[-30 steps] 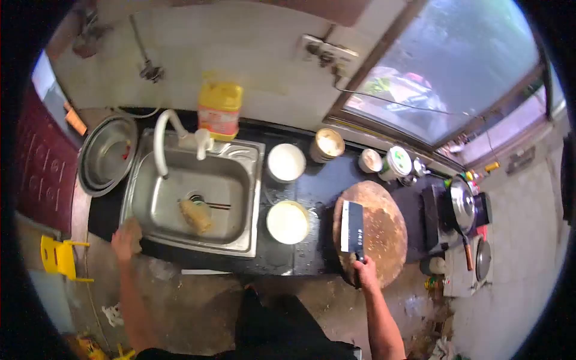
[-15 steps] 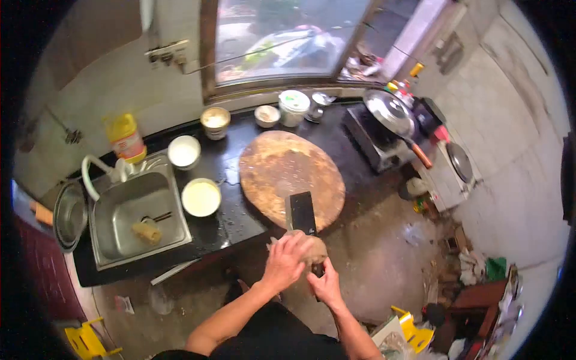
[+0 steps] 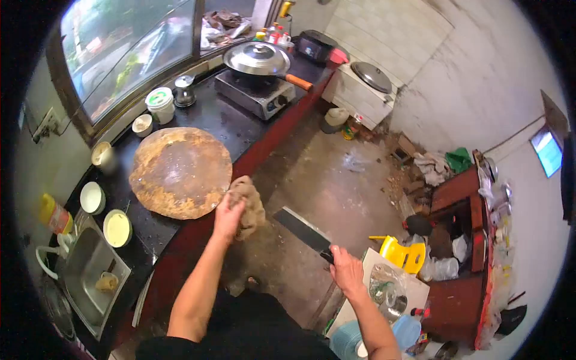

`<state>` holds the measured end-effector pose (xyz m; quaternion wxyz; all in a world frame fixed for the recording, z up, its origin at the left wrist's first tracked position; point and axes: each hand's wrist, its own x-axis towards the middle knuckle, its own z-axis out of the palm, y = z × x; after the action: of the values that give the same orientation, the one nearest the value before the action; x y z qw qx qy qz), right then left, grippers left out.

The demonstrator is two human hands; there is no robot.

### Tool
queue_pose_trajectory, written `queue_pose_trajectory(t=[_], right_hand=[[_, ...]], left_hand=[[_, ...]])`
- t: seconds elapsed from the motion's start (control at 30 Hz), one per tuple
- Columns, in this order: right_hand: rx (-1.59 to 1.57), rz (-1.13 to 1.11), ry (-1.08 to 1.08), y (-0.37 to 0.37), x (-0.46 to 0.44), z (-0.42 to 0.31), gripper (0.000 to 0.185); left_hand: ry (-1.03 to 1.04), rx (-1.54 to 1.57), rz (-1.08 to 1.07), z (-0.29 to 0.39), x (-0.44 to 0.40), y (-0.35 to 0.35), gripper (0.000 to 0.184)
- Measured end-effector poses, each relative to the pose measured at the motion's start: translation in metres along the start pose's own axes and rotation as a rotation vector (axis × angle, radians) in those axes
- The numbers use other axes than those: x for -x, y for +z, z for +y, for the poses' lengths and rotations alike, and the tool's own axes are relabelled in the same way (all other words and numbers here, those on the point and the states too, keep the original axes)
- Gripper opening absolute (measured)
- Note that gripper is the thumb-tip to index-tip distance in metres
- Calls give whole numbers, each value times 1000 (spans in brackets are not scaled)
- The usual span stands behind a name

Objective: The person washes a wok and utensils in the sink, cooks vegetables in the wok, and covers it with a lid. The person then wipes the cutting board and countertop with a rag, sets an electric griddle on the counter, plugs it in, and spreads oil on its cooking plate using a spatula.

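Observation:
My left hand grips a brown cloth that hangs down beside the counter's front edge. Right beside it lies a round wooden chopping board with a worn, stained top. Out to the right, my right hand is closed round the handle of a cleaver. Its wide dark blade points up and left above the floor, apart from the cloth and the board.
A lidded wok sits on a gas stove at the counter's far end. Bowls, a white tub and a sink line the left. At lower right stand a small table and a yellow chair.
My view has swung right. My hands, together at the cleaver before, are now apart: the left keeps the cloth by the board, the right has carried the cleaver to the right.

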<state>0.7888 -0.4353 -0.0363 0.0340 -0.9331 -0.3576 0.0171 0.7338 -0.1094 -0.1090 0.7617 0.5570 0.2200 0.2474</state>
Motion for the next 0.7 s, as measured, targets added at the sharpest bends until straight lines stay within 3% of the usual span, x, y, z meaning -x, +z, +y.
queue_pose_trajectory(t=[0.1, 0.17, 0.27, 0.33, 0.47, 0.5, 0.6, 0.67, 0.7], right_hand=[[146, 99, -83, 4, -15, 4, 40], [212, 130, -103, 22, -25, 9, 38], [177, 147, -35, -4, -32, -7, 30], [208, 188, -37, -10, -27, -4, 23], [237, 186, 11, -21, -7, 8, 21], [232, 181, 67, -25, -1, 14, 22], [162, 181, 188, -21, 7, 37, 26], [135, 161, 234, -5, 3, 43, 26], [152, 159, 243, -1, -3, 39, 26]], left_hand=[[522, -556, -249, 19, 31, 75, 34], [637, -969, -494, 19, 54, 115, 34], [656, -1031, -423, -29, 39, 120, 39], [511, -1096, -353, -44, 19, 110, 41], [192, -1079, -213, -86, -39, 64, 32], [72, -1060, -199, -64, -39, 55, 32], [125, -632, -226, -52, -44, 36, 38], [313, -491, -214, -37, -20, 75, 41], [307, -466, -316, -22, -6, 91, 43]])
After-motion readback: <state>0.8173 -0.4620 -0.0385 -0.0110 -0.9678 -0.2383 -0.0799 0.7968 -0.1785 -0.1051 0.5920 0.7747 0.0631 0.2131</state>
